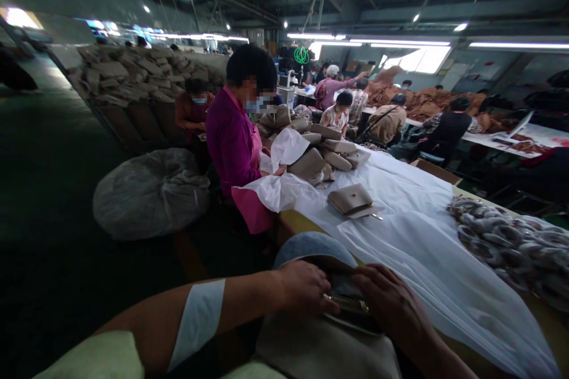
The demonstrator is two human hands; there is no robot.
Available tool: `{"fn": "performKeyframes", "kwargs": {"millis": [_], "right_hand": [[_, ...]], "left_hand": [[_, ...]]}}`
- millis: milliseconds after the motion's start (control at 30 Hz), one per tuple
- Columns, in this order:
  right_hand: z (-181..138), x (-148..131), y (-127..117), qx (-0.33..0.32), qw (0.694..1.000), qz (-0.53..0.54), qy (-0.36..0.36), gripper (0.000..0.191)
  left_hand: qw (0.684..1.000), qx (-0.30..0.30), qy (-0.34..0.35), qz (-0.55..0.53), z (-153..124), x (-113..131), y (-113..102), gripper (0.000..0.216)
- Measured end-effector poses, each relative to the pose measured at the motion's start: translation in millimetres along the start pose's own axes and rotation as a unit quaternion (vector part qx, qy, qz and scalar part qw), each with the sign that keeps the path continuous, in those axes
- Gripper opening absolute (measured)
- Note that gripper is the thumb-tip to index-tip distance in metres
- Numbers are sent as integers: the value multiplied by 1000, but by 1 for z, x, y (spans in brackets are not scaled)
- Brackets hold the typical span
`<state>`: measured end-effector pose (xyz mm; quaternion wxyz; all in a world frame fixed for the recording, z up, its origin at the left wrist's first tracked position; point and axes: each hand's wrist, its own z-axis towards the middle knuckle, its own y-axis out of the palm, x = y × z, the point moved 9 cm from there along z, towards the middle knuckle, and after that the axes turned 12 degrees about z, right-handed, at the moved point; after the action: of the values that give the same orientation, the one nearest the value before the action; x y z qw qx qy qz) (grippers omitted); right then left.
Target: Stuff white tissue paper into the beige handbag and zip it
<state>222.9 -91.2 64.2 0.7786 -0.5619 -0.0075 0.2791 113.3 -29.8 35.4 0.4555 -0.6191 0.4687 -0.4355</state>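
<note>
Left hand [306,289] and right hand [391,302] both pinch the gold clasp [349,303] of a beige bag [324,346] at the bench's [297,222] near edge; fingers curled tight. Risk: bag overhangs the edge, could slide off; clasp may nip a fingertip. No readable writing or brand; white cloth [422,237] plain.

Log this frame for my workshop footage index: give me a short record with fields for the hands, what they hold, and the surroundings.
left hand: on the top edge of a beige bag, fingers at its metal clasp
right hand: grips the same bag edge from the other side
table: white sheet with one lone beige purse
right side: heap of pale straps
co-worker: person in purple top handling white cloth
</note>
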Motion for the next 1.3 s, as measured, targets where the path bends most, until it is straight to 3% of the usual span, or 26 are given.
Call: {"fn": "performKeyframes", "kwargs": {"millis": [67,133,233,300,467,600,667,833,967,1100,1167,1300], "right_hand": [[2,-19,11,-28,998,13,-49,15],[5,-30,28,-91,994,-3,-53,7],[9,-34,34,-116,993,-25,-16,26],[7,-36,29,-104,994,-22,-12,34],[-2,-42,5,-10,996,-62,-66,24],[-3,-22,15,-97,995,18,33,7],[-5,-17,17,-129,989,47,61,7],[3,-35,-6,-9,1000,24,-7,21],[13,-38,14,-57,997,46,10,30],[12,-25,5,-7,1000,-16,21,17],[7,-19,-4,7,999,-24,21,16],[-6,-12,-7,-37,999,-17,26,15]], "left_hand": [[1000,5,15,21,1,3,-4,49],[998,56,24,27,-7,3,-13,49],[988,151,25,28,-32,-3,-23,48],[983,175,18,50,-47,-9,-18,50],[981,167,-56,85,-56,-19,1,58],[980,160,-58,105,-46,-15,2,59],[979,157,-53,115,-43,-14,1,58],[979,159,-48,120,-44,-13,-13,49],[980,192,21,52,-35,2,-27,49],[996,84,-8,36,-11,1,-13,59],[997,61,-14,44,-9,0,-12,61],[989,137,-31,43,-29,-13,-27,50]]}}
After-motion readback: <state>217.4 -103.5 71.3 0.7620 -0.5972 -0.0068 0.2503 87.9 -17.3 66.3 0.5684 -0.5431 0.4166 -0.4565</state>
